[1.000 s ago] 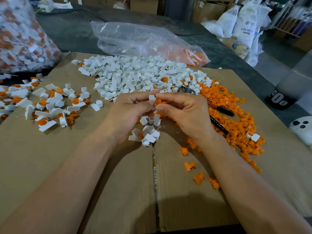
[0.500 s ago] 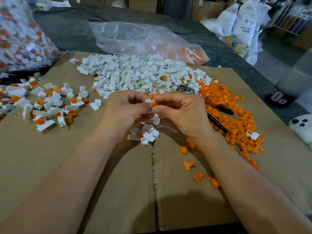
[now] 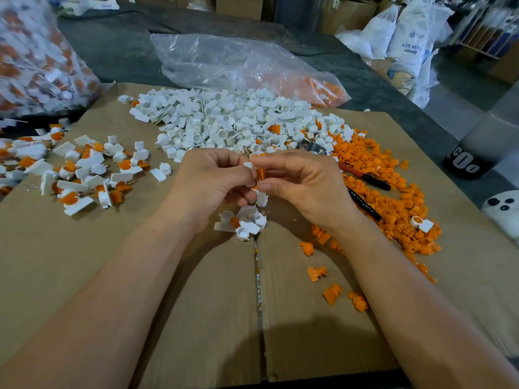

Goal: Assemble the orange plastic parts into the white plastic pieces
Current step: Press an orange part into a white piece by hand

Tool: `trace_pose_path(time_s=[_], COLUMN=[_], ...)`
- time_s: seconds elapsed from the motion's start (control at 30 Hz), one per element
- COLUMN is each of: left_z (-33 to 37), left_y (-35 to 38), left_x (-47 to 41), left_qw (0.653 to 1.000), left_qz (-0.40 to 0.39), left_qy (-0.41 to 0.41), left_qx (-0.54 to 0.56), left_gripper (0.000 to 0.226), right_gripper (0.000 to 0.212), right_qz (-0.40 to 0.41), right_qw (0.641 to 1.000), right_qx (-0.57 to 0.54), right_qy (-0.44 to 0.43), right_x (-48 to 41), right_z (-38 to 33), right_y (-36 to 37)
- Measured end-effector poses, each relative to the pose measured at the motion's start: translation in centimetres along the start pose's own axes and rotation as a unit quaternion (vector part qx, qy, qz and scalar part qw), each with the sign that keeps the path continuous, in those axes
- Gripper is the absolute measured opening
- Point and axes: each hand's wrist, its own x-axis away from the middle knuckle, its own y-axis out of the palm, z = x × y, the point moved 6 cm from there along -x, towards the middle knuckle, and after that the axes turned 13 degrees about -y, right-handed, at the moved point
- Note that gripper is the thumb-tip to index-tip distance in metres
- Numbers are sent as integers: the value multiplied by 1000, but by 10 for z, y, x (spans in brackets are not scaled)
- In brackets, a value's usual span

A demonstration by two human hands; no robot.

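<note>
A dark grey desk carries a flat sheet of cardboard, with white sacks and boxes stacked in the blurred room behind. At the far edge of the cardboard lies a clear bag with orange bits in its right end. A second, fuller bag of white and orange pieces stands at the left edge.

A white pile spreads across the back of the cardboard. To its right it runs into an orange pile, which trails down the right side. A tool with red and black handles lies on the orange pile. On the left lies a looser scatter of joined pieces, white with orange showing in them.

Both hands meet above the middle of the cardboard, just in front of the white pile. The left hand has its fingers curled and pinches a white piece between thumb and forefinger. The right hand, fingers also curled, pinches an orange part against that white piece; the two touch at the fingertips. How far the part sits in the piece cannot be told.

Just below the hands a small cluster of white pieces rests on the cardboard. A few loose orange bits lie near the right forearm.
</note>
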Motion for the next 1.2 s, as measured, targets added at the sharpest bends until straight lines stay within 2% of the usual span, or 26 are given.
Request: trace_pose_path(time_s=[0.27,0.5,0.8,0.9,1.03,1.2], left_z=[-3,-4,-6,-5,-4,-5], left_y=[2,4,4,4,2,2], left_x=[0,1,1,1,0,0], left_qw=[999,998,998,998,997,997], left_qz=[-29,-44,-39,-33,-25,-23], left_qy=[-34,-42,-55,-54,-55,-59], left_qx=[25,23,23,20,41,43], left_gripper=[15,15,16,17,12,11], right_gripper=[44,32,21,27,46,46], right_qz=[6,-1,-35,-32,-18,-16], right_qw=[998,989,988,989,997,997], right_qx=[40,117,134,124,63,57], right_qy=[-45,-87,-76,-77,-46,-41], right_x=[0,-1,-1,-1,0,1], right_z=[-4,-13,-10,-9,-2,1], right_y=[-3,-4,-3,-2,-3,-2])
